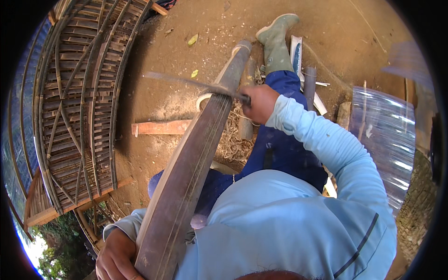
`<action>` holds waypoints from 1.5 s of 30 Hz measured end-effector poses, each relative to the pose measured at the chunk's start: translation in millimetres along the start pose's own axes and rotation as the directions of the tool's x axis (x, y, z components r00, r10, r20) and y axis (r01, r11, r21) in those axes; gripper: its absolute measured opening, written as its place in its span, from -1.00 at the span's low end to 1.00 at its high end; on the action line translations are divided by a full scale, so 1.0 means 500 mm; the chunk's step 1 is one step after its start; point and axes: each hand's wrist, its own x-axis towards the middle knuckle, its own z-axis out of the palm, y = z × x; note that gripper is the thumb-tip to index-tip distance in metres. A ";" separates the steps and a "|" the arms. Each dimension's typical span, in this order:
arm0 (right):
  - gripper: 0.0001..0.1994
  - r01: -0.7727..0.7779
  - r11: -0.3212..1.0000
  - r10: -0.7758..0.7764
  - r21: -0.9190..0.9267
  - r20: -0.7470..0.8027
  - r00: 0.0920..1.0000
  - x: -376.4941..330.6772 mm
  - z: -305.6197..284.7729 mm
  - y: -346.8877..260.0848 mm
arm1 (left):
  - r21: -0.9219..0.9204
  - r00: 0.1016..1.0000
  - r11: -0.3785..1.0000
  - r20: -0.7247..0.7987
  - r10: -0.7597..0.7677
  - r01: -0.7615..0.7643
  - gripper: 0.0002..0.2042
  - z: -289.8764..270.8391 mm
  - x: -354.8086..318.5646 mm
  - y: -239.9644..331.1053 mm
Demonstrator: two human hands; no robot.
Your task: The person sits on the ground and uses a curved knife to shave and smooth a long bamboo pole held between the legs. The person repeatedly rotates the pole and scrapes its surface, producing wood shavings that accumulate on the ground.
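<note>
A long split bamboo pole runs from the lower middle up toward the ground ahead of me. My left hand grips its near end at the bottom of the view. My right hand is closed on the handle of a long blade, which lies across the pole near its far part, blurred by motion. Bamboo shavings lie under the pole.
A curved bamboo lattice frame stands at left. A reddish wooden plank lies on the dirt. My leg in blue trousers and a green rubber boot stretches forward. Clear plastic sheeting is at right, with short bamboo pieces nearby.
</note>
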 end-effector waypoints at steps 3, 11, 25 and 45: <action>-0.84 -0.020 1.000 0.019 -0.020 -0.003 1.000 0.017 -0.007 0.012 | -0.142 0.933 0.922 0.056 -0.356 0.361 -0.85 -0.010 0.015 0.029; -0.90 0.023 0.999 -0.022 -0.028 0.057 0.998 0.017 -0.020 0.011 | -0.075 0.870 0.868 0.080 -0.486 0.491 -0.83 -0.006 0.047 0.028; -0.85 0.063 0.998 -0.063 0.001 0.043 0.997 -0.006 -0.034 0.001 | -0.073 0.854 0.851 0.067 -0.517 0.521 -0.82 0.020 0.050 -0.006; -0.84 -0.063 0.997 0.067 0.042 -0.090 0.994 -0.016 -0.002 0.028 | -0.003 0.889 0.891 -0.067 -0.452 0.453 -0.83 0.043 0.039 -0.037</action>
